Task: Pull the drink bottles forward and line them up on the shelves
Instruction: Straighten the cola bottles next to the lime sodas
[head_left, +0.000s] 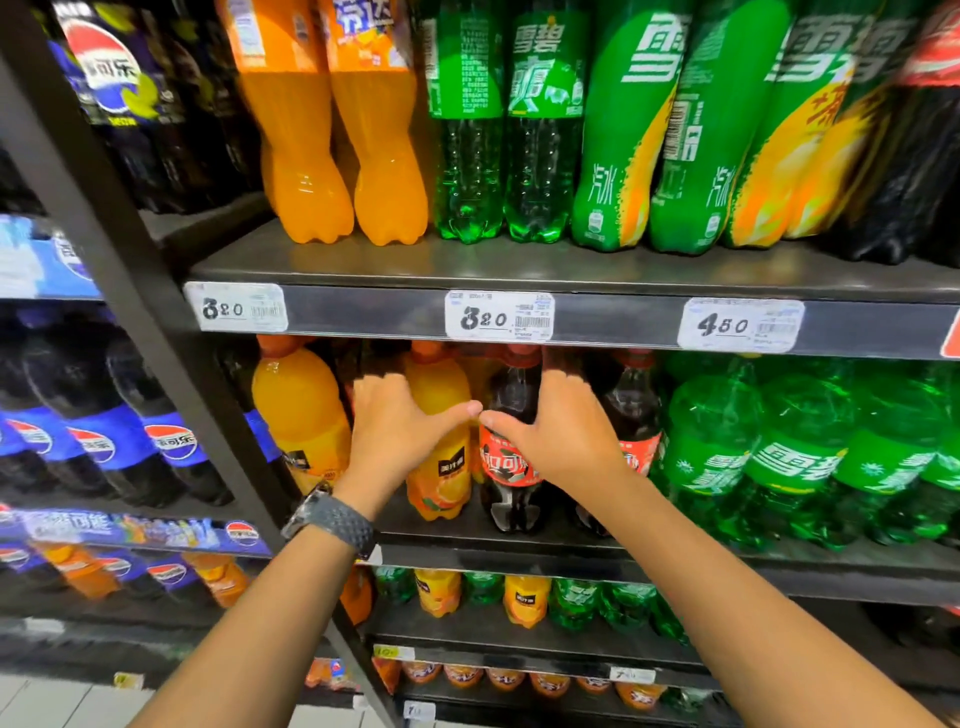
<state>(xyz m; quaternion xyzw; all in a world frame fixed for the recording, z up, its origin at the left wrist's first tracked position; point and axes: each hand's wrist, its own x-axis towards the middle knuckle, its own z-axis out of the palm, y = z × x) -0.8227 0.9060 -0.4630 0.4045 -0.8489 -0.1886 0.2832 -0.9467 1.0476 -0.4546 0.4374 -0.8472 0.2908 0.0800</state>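
On the middle shelf (675, 566) a small orange juice bottle (441, 483) and a cola bottle (511, 499) with a red label stand side by side, set back from the front edge. My left hand (400, 431) wraps the orange juice bottle from the left, its thumb across the front. Around the cola bottle's shoulder is my right hand (561, 431), thumb in front and fingers behind. The two thumbs almost touch. Another orange juice bottle (298, 400) stands further forward on the left. A second cola bottle (636, 410) is partly hidden behind my right hand.
Green Sprite bottles (779, 457) fill the shelf's right side. The upper shelf (597, 270) holds large orange, green and cola bottles, with price tags on its edge. A black upright post (130, 270) separates a bay of Pepsi bottles (104, 436). Lower shelves carry small bottles (524, 597).
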